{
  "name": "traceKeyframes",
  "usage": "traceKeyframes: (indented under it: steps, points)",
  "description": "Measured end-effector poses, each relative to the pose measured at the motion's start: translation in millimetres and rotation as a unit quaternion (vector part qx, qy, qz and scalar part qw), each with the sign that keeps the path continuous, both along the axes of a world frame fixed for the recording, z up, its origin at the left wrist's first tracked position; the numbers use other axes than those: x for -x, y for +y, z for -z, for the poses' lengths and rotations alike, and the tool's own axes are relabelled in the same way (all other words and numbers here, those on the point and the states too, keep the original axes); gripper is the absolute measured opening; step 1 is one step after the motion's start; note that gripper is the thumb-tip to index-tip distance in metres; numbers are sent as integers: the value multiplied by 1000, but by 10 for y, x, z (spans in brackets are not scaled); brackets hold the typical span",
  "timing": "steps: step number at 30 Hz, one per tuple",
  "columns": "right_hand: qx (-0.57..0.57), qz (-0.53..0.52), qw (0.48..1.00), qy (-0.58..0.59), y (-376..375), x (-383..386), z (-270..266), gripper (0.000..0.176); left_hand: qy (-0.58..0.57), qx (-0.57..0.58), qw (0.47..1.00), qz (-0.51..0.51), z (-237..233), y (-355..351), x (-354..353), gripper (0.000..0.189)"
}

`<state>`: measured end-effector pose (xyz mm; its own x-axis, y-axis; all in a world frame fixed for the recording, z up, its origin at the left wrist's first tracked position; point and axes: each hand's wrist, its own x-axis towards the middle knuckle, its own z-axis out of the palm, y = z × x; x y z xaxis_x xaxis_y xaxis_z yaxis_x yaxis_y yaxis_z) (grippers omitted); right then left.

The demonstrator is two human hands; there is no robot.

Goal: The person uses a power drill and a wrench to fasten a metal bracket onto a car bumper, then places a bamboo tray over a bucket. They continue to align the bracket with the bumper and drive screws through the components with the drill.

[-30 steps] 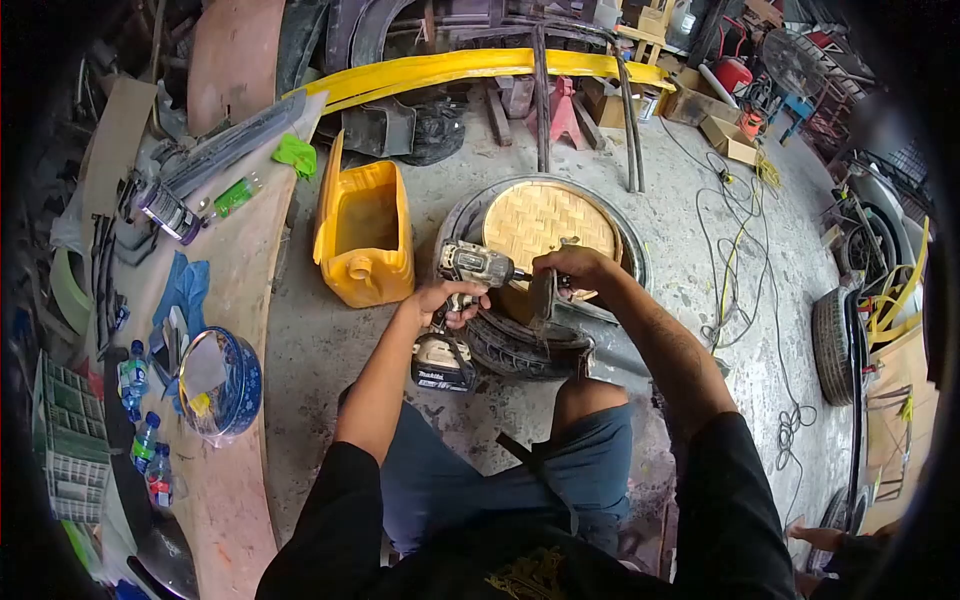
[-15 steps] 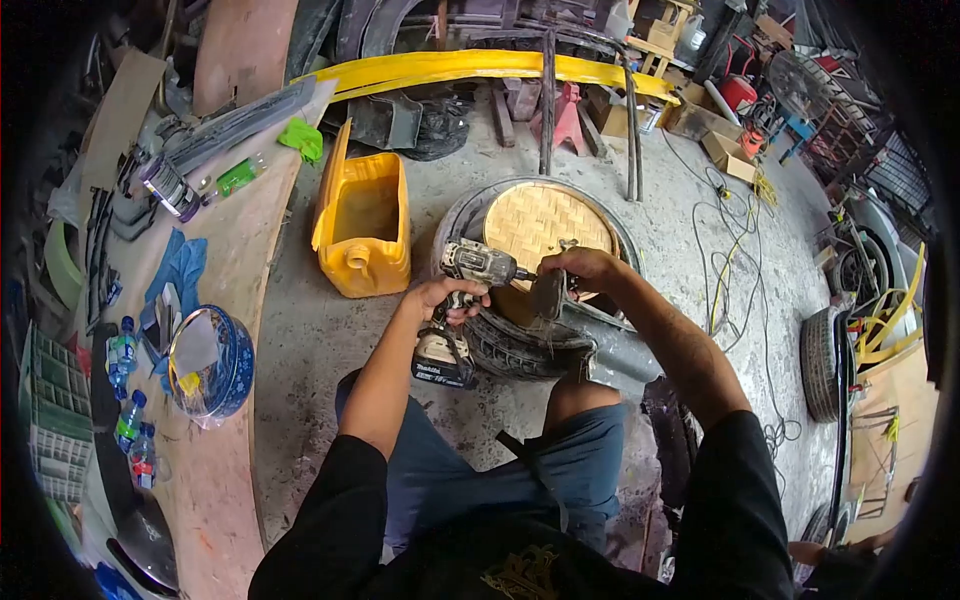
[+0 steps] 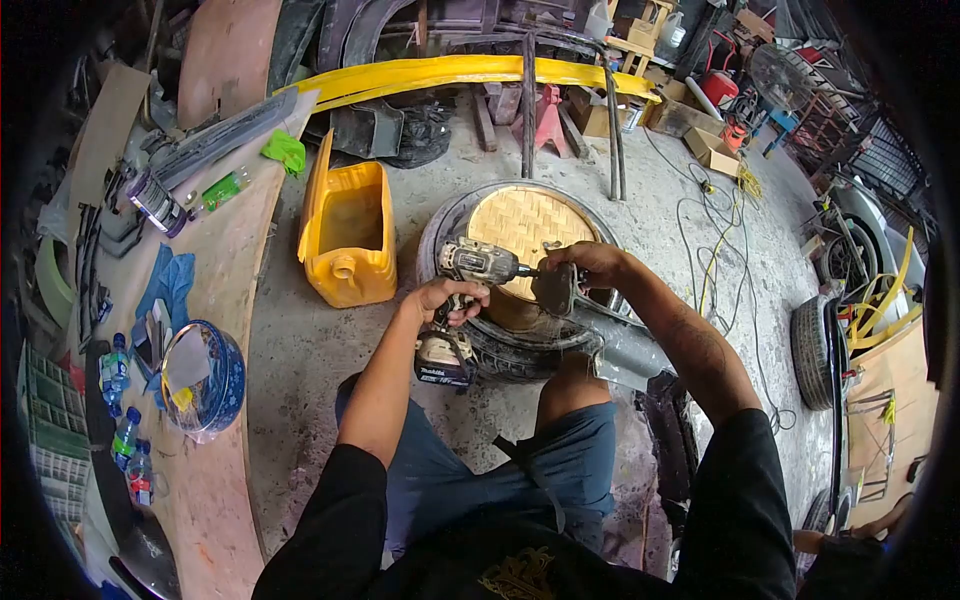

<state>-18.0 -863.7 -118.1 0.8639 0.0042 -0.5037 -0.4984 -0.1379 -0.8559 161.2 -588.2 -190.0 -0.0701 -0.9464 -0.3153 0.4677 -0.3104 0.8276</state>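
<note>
My left hand (image 3: 450, 300) is wrapped round the handle of a cordless drill (image 3: 478, 262), whose battery hangs below. The drill's tip points right and meets a dark flat part (image 3: 555, 288). That part is held at its top by my right hand (image 3: 590, 262), fingers closed. Behind them a round woven bamboo tray (image 3: 525, 222) rests on a tire (image 3: 500, 345). A grey curved panel (image 3: 625, 345) extends from beside the tire toward the lower right.
A cut yellow jerrycan (image 3: 347, 250) stands left of the tire. Farther left, a wooden board (image 3: 215, 480) bears a blue round tin (image 3: 232, 375) and bottles. Cables (image 3: 715, 250) lie on the floor at right. Part of another person's arm (image 3: 880, 525) shows at lower right.
The view has shifted slightly, so the surroundings sit further left. The dark part in my right hand has turned and shows more of its flat face. Both hands keep their holds.
</note>
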Motion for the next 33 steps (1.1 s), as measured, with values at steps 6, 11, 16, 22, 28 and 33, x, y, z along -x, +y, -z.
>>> traceKeyframes:
  steps: [6,11,16,22,28,33]
  points:
    - [-31,25,997,65,35,-50,-134,56,18,7,1000,-3,27,-3,11,30]
    - [149,-199,940,-234,-64,44,5,54,26,6,1000,2,101,-6,-12,28]
    - [83,-173,970,-149,-50,14,-38,45,26,13,1000,1,91,-7,7,28]
    - [7,-52,992,-112,281,150,-427,28,39,22,999,3,128,-4,2,30]
    - [45,-65,996,-47,97,38,-232,61,41,20,999,-18,72,16,54,29]
    - [52,-18,998,-13,104,35,-218,61,49,20,999,-9,134,-5,25,29]
